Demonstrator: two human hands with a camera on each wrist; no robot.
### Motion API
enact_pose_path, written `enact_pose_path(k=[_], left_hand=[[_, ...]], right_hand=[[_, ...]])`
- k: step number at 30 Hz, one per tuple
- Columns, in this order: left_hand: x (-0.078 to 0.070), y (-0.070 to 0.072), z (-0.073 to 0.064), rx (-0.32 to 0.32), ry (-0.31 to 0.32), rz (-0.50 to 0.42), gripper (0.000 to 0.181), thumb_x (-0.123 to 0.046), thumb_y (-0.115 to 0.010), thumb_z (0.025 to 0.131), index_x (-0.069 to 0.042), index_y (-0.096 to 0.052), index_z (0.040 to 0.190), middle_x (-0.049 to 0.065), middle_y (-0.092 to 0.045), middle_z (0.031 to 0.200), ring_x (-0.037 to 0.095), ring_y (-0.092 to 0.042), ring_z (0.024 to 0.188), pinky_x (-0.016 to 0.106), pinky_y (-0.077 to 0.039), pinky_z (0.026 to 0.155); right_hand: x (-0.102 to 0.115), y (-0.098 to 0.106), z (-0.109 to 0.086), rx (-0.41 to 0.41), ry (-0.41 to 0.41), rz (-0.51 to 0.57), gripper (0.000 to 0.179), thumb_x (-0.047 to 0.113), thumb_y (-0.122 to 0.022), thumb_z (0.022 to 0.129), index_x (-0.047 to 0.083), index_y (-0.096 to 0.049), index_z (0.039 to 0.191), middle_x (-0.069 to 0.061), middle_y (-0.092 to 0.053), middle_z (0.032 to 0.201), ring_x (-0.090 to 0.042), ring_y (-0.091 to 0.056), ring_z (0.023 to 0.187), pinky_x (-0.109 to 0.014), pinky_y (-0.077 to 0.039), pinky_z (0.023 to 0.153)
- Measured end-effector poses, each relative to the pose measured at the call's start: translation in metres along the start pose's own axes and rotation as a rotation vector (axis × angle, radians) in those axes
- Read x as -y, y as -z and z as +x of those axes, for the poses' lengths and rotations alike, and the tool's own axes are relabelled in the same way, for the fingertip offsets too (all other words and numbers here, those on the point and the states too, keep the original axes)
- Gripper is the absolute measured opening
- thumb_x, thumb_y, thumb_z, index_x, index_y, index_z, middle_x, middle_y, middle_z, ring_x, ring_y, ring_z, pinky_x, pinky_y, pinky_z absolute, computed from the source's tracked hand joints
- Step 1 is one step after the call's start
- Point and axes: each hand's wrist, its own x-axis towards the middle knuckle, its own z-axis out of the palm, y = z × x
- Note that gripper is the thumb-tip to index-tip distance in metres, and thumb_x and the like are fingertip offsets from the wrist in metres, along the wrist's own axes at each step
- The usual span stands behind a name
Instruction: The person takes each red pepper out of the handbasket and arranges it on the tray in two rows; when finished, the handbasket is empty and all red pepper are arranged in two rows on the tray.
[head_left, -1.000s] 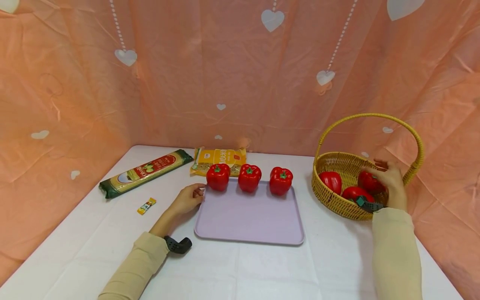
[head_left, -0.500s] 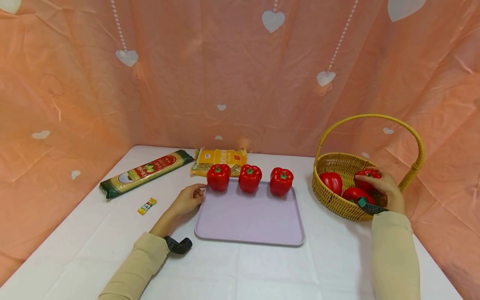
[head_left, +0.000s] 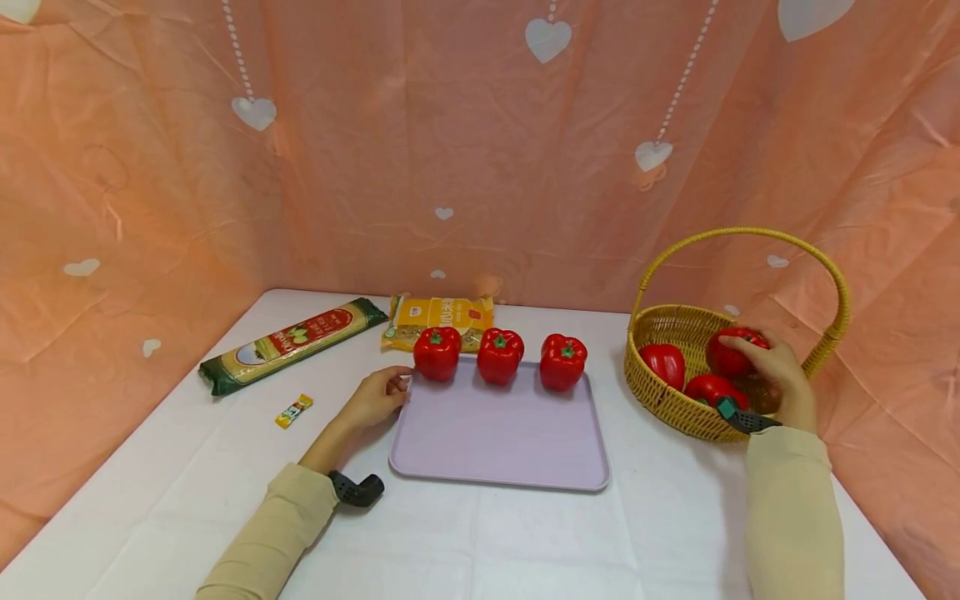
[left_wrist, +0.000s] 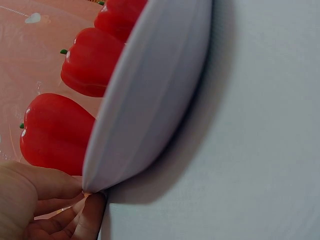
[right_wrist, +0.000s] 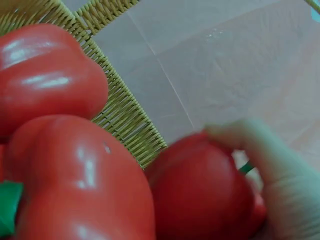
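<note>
Right hand [head_left: 786,375], nearer, clamped on red pepper [head_left: 724,357] at basket [head_left: 652,403], well right of tray [head_left: 502,433]; left hand [head_left: 373,400] pinches tray's far-left edge.

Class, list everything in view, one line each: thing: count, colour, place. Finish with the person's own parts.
Tablecloth: one, white, under everything
Backdrop: orange-pink with white hearts, behind
Tray: one, pale lilac, centre
Tray peppers: three, red, along its far edge
Basket: one, yellow-brown, right
Basket peppers: two visible, red, inside
Held pepper: one, red, in the right hand
Long packet: one, green and gold, far left
Yellow packet: one, behind the left two tray peppers
Small packet: one, mostly yellow, left
Wrist devices: two, black, one per wrist
Sleeves: two, beige
Left hand: one, bare, pinching the tray
Right hand: one, bare, at the basket
</note>
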Motion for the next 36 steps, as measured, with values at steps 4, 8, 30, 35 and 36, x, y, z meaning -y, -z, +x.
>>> enact_pose_path(k=[4, 8, 30, 35, 36], left_hand=[[0.0, 0.001, 0.0, 0.0, -0.004, -0.002, 0.039, 0.004, -0.055, 0.085, 0.01, -0.05, 0.123, 0.013, -0.055, 0.088, 0.019, -0.049, 0.076, 0.024, -0.044, 0.062], [-0.001, 0.001, 0.0, 0.001, -0.006, -0.001, 0.039, 0.004, -0.056, 0.085, 0.01, -0.05, 0.123, 0.013, -0.055, 0.088, 0.019, -0.049, 0.076, 0.024, -0.043, 0.062], [0.0, -0.001, 0.0, -0.01, -0.015, 0.001, 0.038, 0.004, -0.055, 0.084, 0.01, -0.051, 0.122, 0.013, -0.055, 0.087, 0.018, -0.049, 0.075, 0.023, -0.043, 0.062], [0.0, -0.001, 0.0, -0.021, -0.012, 0.004, 0.038, 0.004, -0.055, 0.084, 0.01, -0.051, 0.122, 0.013, -0.056, 0.088, 0.019, -0.049, 0.076, 0.023, -0.043, 0.063], [0.0, -0.001, 0.0, -0.024, -0.016, 0.006, 0.038, 0.004, -0.055, 0.084, 0.01, -0.052, 0.121, 0.013, -0.056, 0.088, 0.019, -0.049, 0.076, 0.023, -0.043, 0.063]], right_hand=[[0.008, 0.002, -0.001, 0.084, 0.053, 0.239, 0.027, 0.037, -0.051, 0.094, 0.035, -0.041, 0.119, 0.005, -0.049, 0.11, -0.011, -0.055, 0.092, -0.026, -0.052, 0.072], [0.015, 0.0, -0.003, 0.21, 0.139, 0.48, 0.026, 0.023, -0.047, 0.097, 0.028, -0.047, 0.122, 0.013, -0.051, 0.107, -0.004, -0.061, 0.084, -0.028, -0.054, 0.069], [0.09, -0.108, -0.017, 0.629, 0.554, 0.128, 0.042, 0.002, -0.053, 0.089, 0.017, -0.047, 0.128, 0.003, -0.055, 0.121, -0.018, -0.055, 0.106, -0.034, -0.053, 0.078], [0.102, -0.142, -0.021, 0.685, 0.585, 0.059, 0.044, 0.008, -0.059, 0.085, 0.013, -0.047, 0.127, -0.005, -0.05, 0.124, -0.024, -0.049, 0.112, -0.038, -0.051, 0.082], [0.104, -0.149, -0.021, 0.695, 0.591, 0.048, 0.044, 0.009, -0.06, 0.085, 0.012, -0.047, 0.127, -0.006, -0.05, 0.124, -0.026, -0.048, 0.112, -0.038, -0.051, 0.082]])
